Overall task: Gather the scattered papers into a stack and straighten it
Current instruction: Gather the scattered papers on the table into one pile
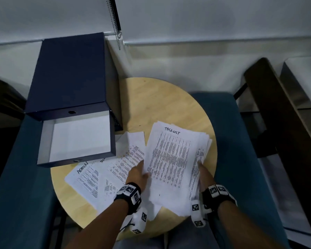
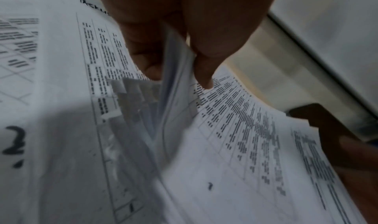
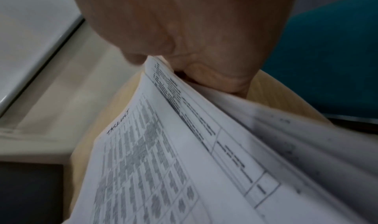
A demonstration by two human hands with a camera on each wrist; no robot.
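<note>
A loose stack of printed papers [image 1: 171, 164], its top sheet headed "TASKLIST", is held between both hands over the round wooden table [image 1: 162, 105]. My left hand [image 1: 138, 172] pinches the stack's left edge, thumb on top and fingers underneath, as the left wrist view shows [image 2: 180, 69]. My right hand [image 1: 204, 172] grips the right edge, where the sheets [image 3: 184, 146] are fanned and uneven. Several more printed sheets [image 1: 101, 175] lie scattered flat on the table to the left, one marked "ADMIN".
A dark blue box [image 1: 75, 139] stands open at the table's left, its raised lid [image 1: 68, 74] leaning back. Teal seats [image 1: 228, 141] flank the table. Dark wooden furniture [image 1: 276, 114] stands at the right. A bead chain [image 1: 116, 24] hangs by the wall.
</note>
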